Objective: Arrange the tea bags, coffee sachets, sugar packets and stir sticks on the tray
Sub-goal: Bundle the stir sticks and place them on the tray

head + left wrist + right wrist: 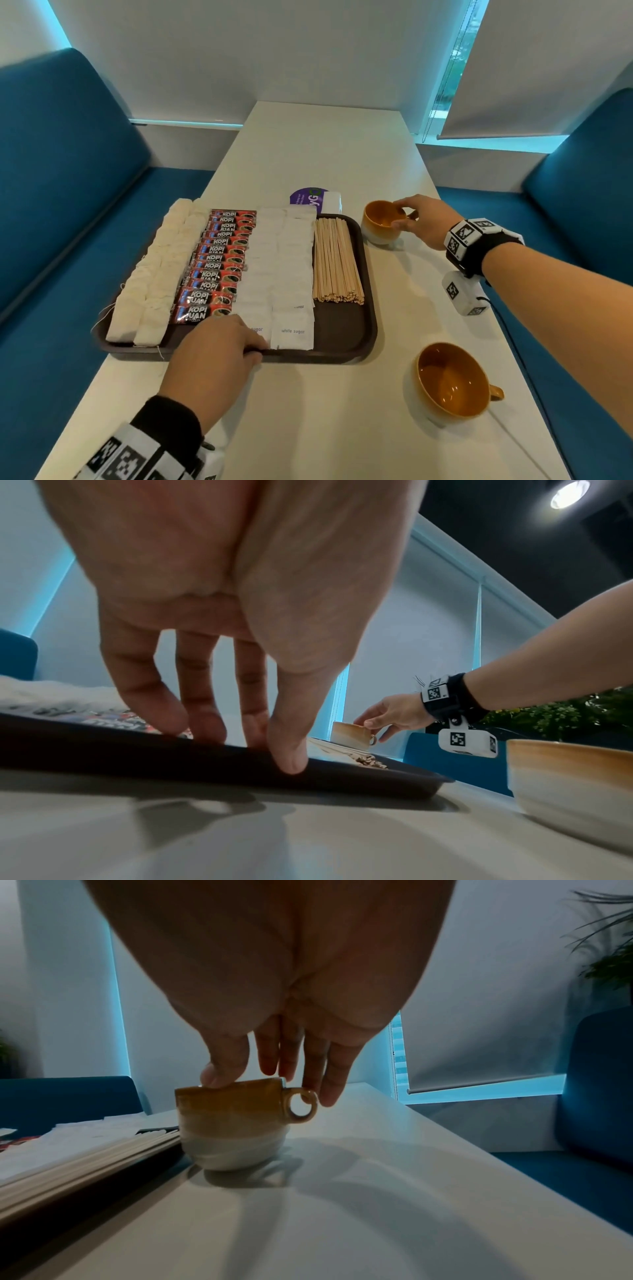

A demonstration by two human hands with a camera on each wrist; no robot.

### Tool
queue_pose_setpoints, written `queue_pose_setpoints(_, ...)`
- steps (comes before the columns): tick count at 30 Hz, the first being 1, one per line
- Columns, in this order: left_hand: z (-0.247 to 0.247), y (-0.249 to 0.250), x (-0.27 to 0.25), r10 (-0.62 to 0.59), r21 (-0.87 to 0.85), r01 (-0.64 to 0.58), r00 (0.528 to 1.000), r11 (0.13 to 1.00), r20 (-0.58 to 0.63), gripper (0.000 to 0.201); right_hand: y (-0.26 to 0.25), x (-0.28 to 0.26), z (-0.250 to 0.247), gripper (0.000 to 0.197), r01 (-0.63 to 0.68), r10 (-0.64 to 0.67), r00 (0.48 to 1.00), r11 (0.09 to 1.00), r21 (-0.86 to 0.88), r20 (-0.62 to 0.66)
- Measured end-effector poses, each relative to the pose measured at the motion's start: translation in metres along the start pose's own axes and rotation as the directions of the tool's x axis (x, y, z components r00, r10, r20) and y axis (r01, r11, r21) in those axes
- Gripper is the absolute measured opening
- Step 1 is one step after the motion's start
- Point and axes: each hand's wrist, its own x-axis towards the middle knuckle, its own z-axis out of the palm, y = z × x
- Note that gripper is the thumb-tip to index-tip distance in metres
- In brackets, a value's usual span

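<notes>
A dark brown tray [342, 329] lies on the white table. On it, left to right, are two columns of tea bags [154, 274], a column of red coffee sachets [219, 267], two columns of white sugar packets [281, 267] and a bundle of wooden stir sticks [335, 260]. My left hand [258, 347] pinches the tray's near rim [137, 753], fingers on top and thumb on the outer edge. Right of the tray, my right hand [399, 216] holds the far orange cup [380, 226] by the rim, its thumb on the edge [212, 1077] and its fingers by the handle.
A second orange cup [448, 387] stands near the table's right front. A purple round sticker [310, 200] and a small white packet [332, 202] lie just behind the tray. Blue benches [68, 205] flank the table on both sides.
</notes>
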Motion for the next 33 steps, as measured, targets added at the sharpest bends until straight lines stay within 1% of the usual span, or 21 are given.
queue_pose_setpoints(2,-0.001,-0.001,0.002,-0.011,-0.005,0.011,1.000,1.000,0.005,0.018,-0.001,-0.008,-0.011,0.059,0.016,-0.016,1.000,1.000,0.026,-0.001)
queue_pose_setpoints(4,-0.001,-0.002,0.003,-0.013,-0.010,0.013,1.000,1.000,0.007,0.019,-0.003,-0.027,-0.027,0.060,0.038,-0.038,0.999,0.998,0.048,-0.007)
queue_pose_setpoints(6,-0.002,-0.004,0.003,-0.014,-0.013,0.014,1.000,1.000,0.011,0.019,-0.003,-0.055,-0.044,0.060,0.071,-0.070,0.997,0.997,-0.012,0.014)
queue_pose_setpoints(8,-0.003,-0.006,0.002,-0.015,-0.002,0.015,1.000,1.000,0.024,0.020,-0.002,-0.093,-0.055,0.063,0.083,-0.078,0.993,0.995,-0.059,0.084)
queue_pose_setpoints(10,-0.006,-0.006,0.001,-0.019,-0.005,0.020,0.999,1.000,0.033,0.020,0.000,-0.137,-0.059,0.071,0.081,-0.073,0.980,0.996,-0.039,0.183)
queue_pose_setpoints(13,-0.010,-0.006,0.000,-0.019,-0.029,0.021,0.998,0.999,0.053,0.021,0.003,-0.197,-0.052,0.091,0.061,-0.054,0.953,0.998,-0.014,0.298)
queue_pose_setpoints(16,-0.011,-0.006,-0.002,-0.016,-0.044,0.019,0.998,0.999,0.054,0.020,0.008,-0.240,-0.031,0.108,0.027,-0.021,0.944,1.000,-0.013,0.330)
queue_pose_setpoints(17,-0.011,-0.007,-0.003,-0.015,-0.049,0.017,0.999,0.999,0.049,0.020,0.009,-0.251,-0.023,0.110,0.013,-0.014,0.946,1.000,0.006,0.323)
queue_pose_setpoints(19,-0.011,-0.006,-0.005,-0.014,-0.052,0.016,0.999,0.999,0.041,0.019,0.010,-0.264,-0.007,0.105,-0.023,0.002,0.961,0.997,0.072,0.277)
queue_pose_setpoints(21,-0.010,-0.006,-0.005,-0.012,-0.058,0.014,0.999,0.998,0.034,0.019,0.012,-0.267,0.003,0.098,-0.052,0.028,0.978,0.992,0.112,0.205)
queue_pose_setpoints(24,-0.008,-0.007,-0.005,-0.005,-0.072,0.007,1.000,0.997,0.023,0.018,0.013,-0.256,0.008,0.097,-0.073,0.051,0.990,0.983,0.167,0.131)
queue_pose_setpoints(33,-0.001,-0.011,-0.005,0.017,-0.086,-0.018,1.000,0.996,-0.010,0.017,0.023,-0.168,0.008,0.090,-0.105,0.107,0.994,0.969,0.224,0.006)
